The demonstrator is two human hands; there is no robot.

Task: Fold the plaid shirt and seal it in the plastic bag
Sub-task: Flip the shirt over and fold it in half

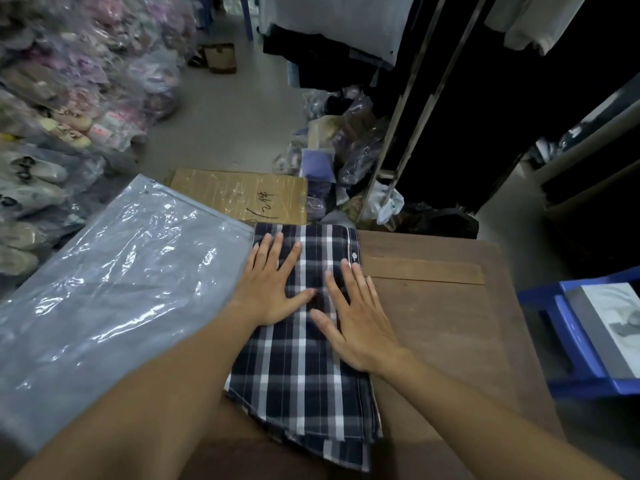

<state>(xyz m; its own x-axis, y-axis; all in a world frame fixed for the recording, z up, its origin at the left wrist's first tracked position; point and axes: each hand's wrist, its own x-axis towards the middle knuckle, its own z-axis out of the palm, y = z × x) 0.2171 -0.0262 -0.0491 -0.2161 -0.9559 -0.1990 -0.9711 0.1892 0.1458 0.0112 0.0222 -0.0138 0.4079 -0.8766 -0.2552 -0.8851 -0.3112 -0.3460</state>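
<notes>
The navy and white plaid shirt (304, 382) lies folded into a long narrow strip on the brown wooden table (443, 327), running from the far edge toward me. My left hand (273, 285) rests flat on its upper left part, fingers spread. My right hand (356, 317) lies flat on its right side, fingers apart. Neither hand grips the cloth. A stack of clear plastic bags (114, 278) over grey backing lies to the left, its edge touching the shirt.
A taped cardboard box (239, 195) sits beyond the table. Bagged shoes (52, 133) pile up at the left. A metal clothes rack (415, 109) with dark garments stands at the right rear. A blue plastic stool (581, 341) holding a grey box is at the right.
</notes>
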